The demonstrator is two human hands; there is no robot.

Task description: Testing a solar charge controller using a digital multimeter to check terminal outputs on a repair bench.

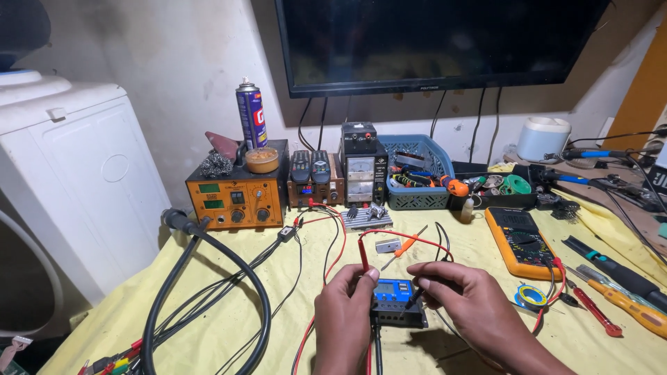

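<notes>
Warm, dim indoor light, sharp centre, murky corners, slight wide-angle edge stretch.

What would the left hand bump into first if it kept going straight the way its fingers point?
Probably the small blue and black box: the left hand points up and right, its fingertips already at the box's edge beside the red probe.

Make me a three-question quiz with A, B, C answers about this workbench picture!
1. Where is the spray can?
A. on the orange station
B. on the floor
C. in the basket

2. What colour is the multimeter?
A. green
B. orange-yellow
C. white

3. What does the left hand hold?
A. a red probe
B. a spoon
C. nothing

Answers: 1 A, the can stands atop the orange station. 2 B, its casing is orange-yellow. 3 A, the red probe rises from its fingers, by the small blue module; the right hand holds a black probe.
</notes>
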